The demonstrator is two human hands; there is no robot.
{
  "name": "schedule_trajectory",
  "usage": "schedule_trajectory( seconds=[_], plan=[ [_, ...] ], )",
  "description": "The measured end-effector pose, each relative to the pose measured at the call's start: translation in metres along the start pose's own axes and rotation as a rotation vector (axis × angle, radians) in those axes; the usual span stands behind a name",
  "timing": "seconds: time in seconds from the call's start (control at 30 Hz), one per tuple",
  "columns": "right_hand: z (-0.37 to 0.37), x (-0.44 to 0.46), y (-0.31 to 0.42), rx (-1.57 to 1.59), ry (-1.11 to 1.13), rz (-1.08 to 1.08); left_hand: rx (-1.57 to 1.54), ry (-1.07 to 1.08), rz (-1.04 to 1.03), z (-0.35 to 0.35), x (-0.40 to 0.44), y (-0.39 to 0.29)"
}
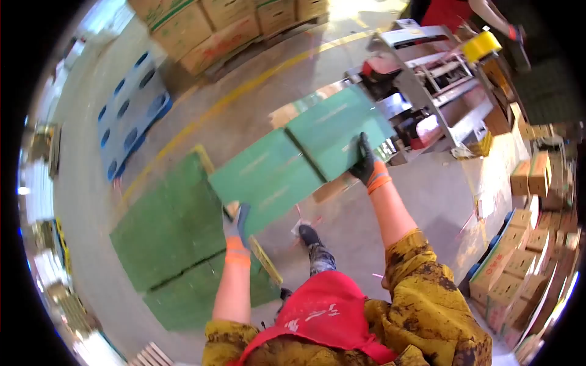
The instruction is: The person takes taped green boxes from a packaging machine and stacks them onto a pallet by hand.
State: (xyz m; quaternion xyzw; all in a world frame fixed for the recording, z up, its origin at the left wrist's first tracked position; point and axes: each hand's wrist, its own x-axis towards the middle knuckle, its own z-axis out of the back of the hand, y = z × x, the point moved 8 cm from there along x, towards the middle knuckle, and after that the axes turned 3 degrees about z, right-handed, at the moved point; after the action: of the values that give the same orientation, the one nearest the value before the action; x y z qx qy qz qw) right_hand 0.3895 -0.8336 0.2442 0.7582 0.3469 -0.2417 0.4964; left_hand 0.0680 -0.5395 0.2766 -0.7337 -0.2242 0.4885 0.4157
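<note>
Two green cartons (268, 183) lie end to end in front of me, with a dark gap between them. My left hand (237, 224), in a grey glove with an orange cuff, grips the near left corner of the left one. On the right one, my right hand (366, 166), in a dark glove with an orange cuff, holds the near edge, fingers over the top. Left of them is a stack of green cartons (165, 226) with a yellowish wooden edge. Part of both hands' grip is hidden under the cartons.
A metal taping machine (433, 91) with a yellow tape roll (481, 46) stands at the far right, a person (448, 13) behind it. A blue pallet (134, 113) is on the floor at left. Brown cartons are stacked at the back (226, 33) and right (510, 274).
</note>
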Motion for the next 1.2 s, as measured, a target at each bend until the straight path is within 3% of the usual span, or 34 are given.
schedule_trajectory(
  seconds=[0.03,0.07,0.1,0.13,0.17,0.23,0.3,0.47,0.53,0.57,0.6,0.67,0.7,0.83,0.9,0.97,1.0,1.03,1.07,1.1,1.17,1.2],
  plan=[
    [-0.003,0.014,-0.023,0.088,0.105,-0.243,0.029,-0.013,0.013,-0.011,-0.013,-0.012],
    [-0.010,-0.008,-0.021,-0.128,0.036,-0.096,0.058,-0.032,0.028,-0.020,-0.022,-0.025],
    [-0.019,-0.023,-0.022,-0.159,-0.056,-0.085,0.099,-0.030,0.080,-0.011,-0.012,-0.014],
    [-0.027,-0.039,-0.023,-0.191,-0.148,-0.075,0.138,-0.019,0.127,0.001,0.000,-0.001],
    [-0.026,-0.032,-0.037,-0.044,-0.179,-0.199,0.018,0.045,0.115,0.002,0.004,0.004],
    [-0.043,-0.013,-0.045,0.201,0.062,-0.114,-0.103,0.123,0.096,-0.006,-0.001,0.001],
    [-0.051,-0.016,-0.035,0.176,0.138,0.008,-0.106,0.158,0.103,-0.017,-0.011,-0.012],
    [-0.062,-0.038,-0.025,0.129,0.122,0.074,-0.065,0.225,-0.036,-0.006,0.017,0.010],
    [-0.069,-0.047,-0.030,0.166,0.112,0.057,-0.115,0.197,0.004,0.005,0.016,0.017],
    [-0.063,-0.037,-0.038,0.191,0.230,0.035,-0.210,0.172,0.091,0.003,0.000,0.007],
    [-0.037,-0.020,-0.032,-0.073,0.272,0.305,-0.307,0.140,0.165,0.006,-0.012,0.003],
    [-0.049,-0.034,-0.051,-0.187,0.285,0.400,-0.331,0.077,0.068,0.038,-0.027,0.004],
    [-0.075,-0.060,-0.063,-0.062,0.239,0.212,-0.180,0.032,-0.039,0.064,-0.031,0.009],
    [-0.155,-0.104,-0.148,-0.118,0.445,0.050,0.228,-0.209,-0.421,0.183,-0.086,-0.008],
    [-0.200,-0.138,-0.216,-0.184,0.556,-0.072,-0.017,-0.418,-0.131,0.258,-0.122,0.012],
    [-0.224,-0.147,-0.309,-0.266,0.613,-0.144,-0.167,-0.516,-0.141,0.351,-0.153,0.036],
    [-0.233,-0.135,-0.367,-0.546,0.757,0.077,-0.271,-0.570,-0.123,0.396,-0.171,0.047],
    [-0.253,-0.154,-0.414,-0.574,0.823,0.093,-0.378,-0.610,-0.099,0.442,-0.184,0.057],
    [-0.272,-0.173,-0.461,-0.600,0.888,0.110,-0.716,-0.579,-0.112,0.501,-0.192,0.094],
    [-0.298,-0.200,-0.521,-0.507,0.860,-0.061,-1.054,-0.540,-0.126,0.566,-0.193,0.140],
    [-0.336,-0.241,-0.645,-0.456,0.736,-0.359,-0.679,-0.676,-0.240,0.692,-0.212,0.181],
    [-0.355,-0.262,-0.705,-0.473,0.741,-0.409,-0.510,-0.751,-0.262,0.734,-0.225,0.174]
  ],
)
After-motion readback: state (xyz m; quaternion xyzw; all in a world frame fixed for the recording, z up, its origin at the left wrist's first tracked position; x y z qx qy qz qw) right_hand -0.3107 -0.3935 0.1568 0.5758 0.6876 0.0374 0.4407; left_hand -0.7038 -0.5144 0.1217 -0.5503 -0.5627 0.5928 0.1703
